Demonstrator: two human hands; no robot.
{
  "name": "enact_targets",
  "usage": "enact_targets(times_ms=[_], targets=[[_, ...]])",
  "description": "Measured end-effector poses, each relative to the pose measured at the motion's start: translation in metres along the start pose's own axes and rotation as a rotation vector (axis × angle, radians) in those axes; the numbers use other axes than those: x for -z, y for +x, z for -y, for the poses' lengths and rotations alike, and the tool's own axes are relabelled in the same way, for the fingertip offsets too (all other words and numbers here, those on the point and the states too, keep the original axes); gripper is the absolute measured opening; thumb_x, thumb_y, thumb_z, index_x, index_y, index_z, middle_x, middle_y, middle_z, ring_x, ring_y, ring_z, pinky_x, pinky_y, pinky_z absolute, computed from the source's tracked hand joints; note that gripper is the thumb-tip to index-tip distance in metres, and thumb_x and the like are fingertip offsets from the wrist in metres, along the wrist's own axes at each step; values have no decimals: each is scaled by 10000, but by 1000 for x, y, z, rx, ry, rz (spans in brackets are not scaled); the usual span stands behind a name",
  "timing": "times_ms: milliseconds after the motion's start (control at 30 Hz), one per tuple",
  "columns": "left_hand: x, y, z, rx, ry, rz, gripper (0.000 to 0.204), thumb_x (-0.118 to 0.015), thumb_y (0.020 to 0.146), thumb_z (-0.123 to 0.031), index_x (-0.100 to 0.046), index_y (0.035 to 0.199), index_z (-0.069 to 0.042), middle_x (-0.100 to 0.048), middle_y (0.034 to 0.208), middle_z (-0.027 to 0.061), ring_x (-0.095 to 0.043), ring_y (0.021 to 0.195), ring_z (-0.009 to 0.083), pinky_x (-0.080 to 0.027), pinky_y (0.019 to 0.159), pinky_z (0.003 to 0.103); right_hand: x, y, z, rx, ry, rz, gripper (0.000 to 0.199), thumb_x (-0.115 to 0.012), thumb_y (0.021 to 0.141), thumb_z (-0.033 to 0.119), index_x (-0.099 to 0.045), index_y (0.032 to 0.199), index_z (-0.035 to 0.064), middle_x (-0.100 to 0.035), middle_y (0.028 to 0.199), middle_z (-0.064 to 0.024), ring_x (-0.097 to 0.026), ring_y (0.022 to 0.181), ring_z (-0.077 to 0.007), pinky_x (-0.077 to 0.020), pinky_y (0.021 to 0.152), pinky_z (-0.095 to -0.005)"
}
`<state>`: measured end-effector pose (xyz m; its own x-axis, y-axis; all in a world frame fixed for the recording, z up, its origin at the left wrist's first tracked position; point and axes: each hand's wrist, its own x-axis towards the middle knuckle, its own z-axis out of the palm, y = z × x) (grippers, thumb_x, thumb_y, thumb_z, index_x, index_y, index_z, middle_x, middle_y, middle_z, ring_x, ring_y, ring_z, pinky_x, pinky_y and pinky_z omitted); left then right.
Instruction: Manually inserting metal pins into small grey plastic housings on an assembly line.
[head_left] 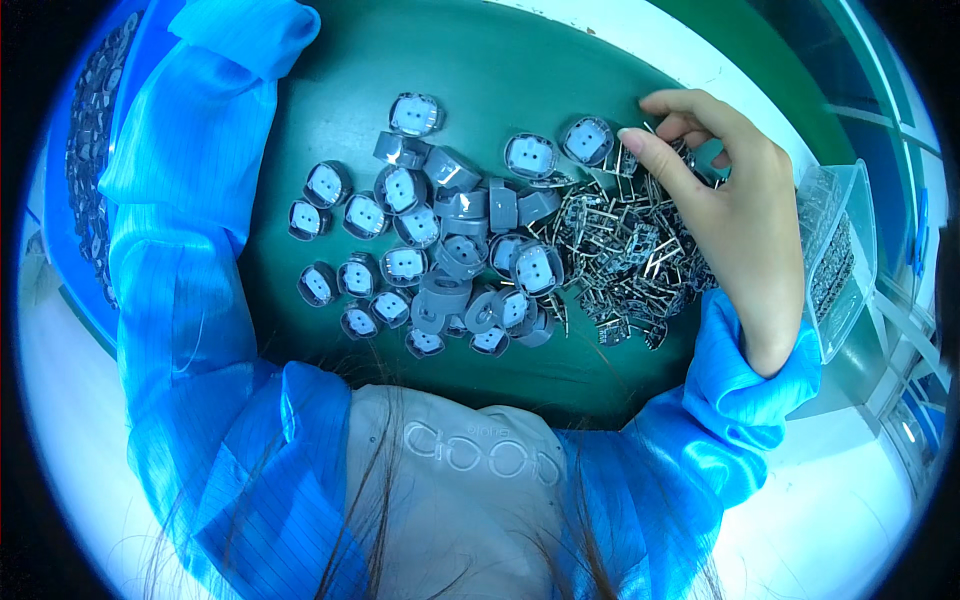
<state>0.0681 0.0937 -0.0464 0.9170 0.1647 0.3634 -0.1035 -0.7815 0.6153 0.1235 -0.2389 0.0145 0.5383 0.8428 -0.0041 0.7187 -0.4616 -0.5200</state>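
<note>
Right hand [735, 215], fingers curled, pinching among tangled metal clips [630, 255] mid-worktop [500, 60]; hold unclear, a snagged clump could scatter grey caps [430, 240].

On the green surface [520, 60] in front of me I count roughly thirty small grey plastic housings [405, 262], most lying with their pale faces up, a few on their sides. Beside them lies one tangled heap of small metal clips [625, 255], too many and too interlocked for me to count singly. One clear plastic bag [840, 250] holds more such metal parts. Only one hand [735, 205] of mine shows.
</note>
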Motion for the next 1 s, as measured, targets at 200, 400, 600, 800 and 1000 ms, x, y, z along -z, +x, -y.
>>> enact_targets(times_ms=[200, 400, 600, 800, 1000], targets=[[-14, -11, -51, -437, 210, -128, 398, -732, 835, -83, -624, 1209, -5, -612, 1229, 164, -639, 1077, 309, -501, 991, 367, 13, 5, -2, -165, 111, 63, 278, -773, 845, 219, -703, 1021, 16, -721, 889, -64, -624, 792, -137, -445, 721, -288], [-41, -57, -126, -310, -191, 459, 377, -771, 750, -98, -651, 1102, -36, -601, 1071, 115, -588, 1043, 332, -478, 930, 421, 11, 3, -11, 24, 74, 77, 157, -751, 808, 55, -708, 940, -18, -701, 789, -150, -682, 741, -237, -548, 739, -334], [-33, -57, -132, -198, -105, 486, 338, -759, 750, -75, -645, 1065, -27, -576, 1007, 115, -590, 963, 315, -497, 843, 415, 12, 5, -15, -37, 247, 97, 151, -704, 831, 18, -727, 979, 0, -720, 831, -154, -706, 786, -237, -560, 753, -339], [-22, -47, -120, -55, -379, 586, 296, -753, 821, -82, -682, 1085, 31, -568, 1135, 138, -672, 918, 240, -569, 820, 322, 21, 3, -11, -14, 277, 201, 140, -665, 886, -25, -719, 1015, -29, -724, 985, -70, -678, 950, -143, -528, 903, -288], [-28, -50, -117, -129, -412, 527, 286, -775, 787, -55, -669, 1032, 47, -574, 1112, 117, -668, 902, 216, -577, 811, 288, 25, 1, -10, -100, 249, 240, 166, -705, 860, -45, -735, 1022, -29, -729, 979, -88, -683, 933, -143, -526, 878, -272]])
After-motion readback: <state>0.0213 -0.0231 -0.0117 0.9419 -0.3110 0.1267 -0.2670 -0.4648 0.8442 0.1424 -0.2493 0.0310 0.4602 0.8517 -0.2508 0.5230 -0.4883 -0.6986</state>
